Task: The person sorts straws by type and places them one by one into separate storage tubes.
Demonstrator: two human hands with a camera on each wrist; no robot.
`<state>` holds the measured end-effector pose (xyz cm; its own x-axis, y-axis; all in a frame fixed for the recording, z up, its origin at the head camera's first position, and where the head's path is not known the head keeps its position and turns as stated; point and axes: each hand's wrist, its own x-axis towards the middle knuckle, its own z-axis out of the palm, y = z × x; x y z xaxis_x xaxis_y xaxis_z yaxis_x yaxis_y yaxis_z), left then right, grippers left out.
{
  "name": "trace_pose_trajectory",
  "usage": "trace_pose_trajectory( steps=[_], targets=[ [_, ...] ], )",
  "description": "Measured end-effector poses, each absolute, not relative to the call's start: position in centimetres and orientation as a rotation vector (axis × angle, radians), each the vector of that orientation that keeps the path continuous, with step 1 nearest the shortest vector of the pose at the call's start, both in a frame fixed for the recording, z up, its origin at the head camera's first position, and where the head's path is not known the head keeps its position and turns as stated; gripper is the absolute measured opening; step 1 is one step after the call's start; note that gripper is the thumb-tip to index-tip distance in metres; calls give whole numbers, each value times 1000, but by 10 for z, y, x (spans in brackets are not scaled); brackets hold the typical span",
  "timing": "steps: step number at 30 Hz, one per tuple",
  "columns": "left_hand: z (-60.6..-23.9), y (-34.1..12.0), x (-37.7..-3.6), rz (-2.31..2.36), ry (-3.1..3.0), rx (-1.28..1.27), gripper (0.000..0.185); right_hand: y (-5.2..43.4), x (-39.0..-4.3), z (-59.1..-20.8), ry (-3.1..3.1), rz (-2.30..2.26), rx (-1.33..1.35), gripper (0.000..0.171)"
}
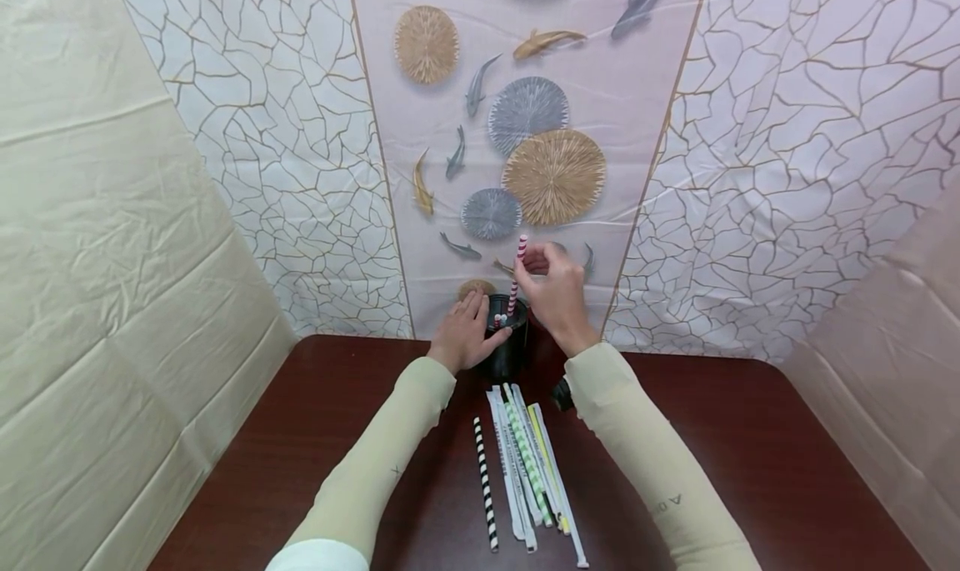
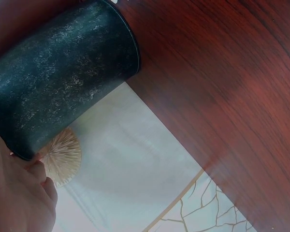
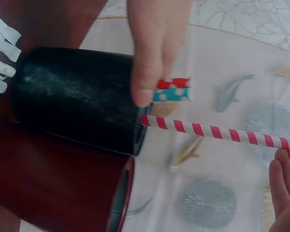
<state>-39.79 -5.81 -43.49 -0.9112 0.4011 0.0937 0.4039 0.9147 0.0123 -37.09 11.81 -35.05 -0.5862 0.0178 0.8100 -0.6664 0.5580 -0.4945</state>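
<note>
A black cup (image 1: 507, 356) stands upright at the table's back edge. My left hand (image 1: 463, 334) holds it at the rim, with the thumb (image 3: 144, 92) over the near side and the other fingers on the far left. My right hand (image 1: 557, 292) pinches a red-and-white striped paper straw (image 1: 513, 296) near its top. The straw's lower end is inside the cup's mouth. Ends of a red dotted straw (image 3: 176, 83) and a teal dotted straw (image 3: 173, 94) stick out of the cup by the left thumb. The cup's inside is mostly hidden.
Beside the black cup is a dark red cup (image 3: 63, 179). Nearer lie several wrapped straws (image 1: 517, 463), some green or yellow, and one black-and-white striped straw (image 1: 484, 483). A small black object (image 1: 561, 394) is partly hidden by the right sleeve. A patterned cloth (image 1: 450, 254) hangs behind.
</note>
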Motion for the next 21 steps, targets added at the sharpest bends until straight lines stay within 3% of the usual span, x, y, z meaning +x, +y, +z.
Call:
trace_pose_trajectory(
  steps=[11, 21],
  targets=[
    [-435, -59, -399, -57, -2970, -637, 92, 119, -373, -358, -1993, 1036, 636, 22],
    [-438, -59, -400, -79, -2982, -637, 91, 138, -357, -354, -2083, 988, 665, 20]
  ],
)
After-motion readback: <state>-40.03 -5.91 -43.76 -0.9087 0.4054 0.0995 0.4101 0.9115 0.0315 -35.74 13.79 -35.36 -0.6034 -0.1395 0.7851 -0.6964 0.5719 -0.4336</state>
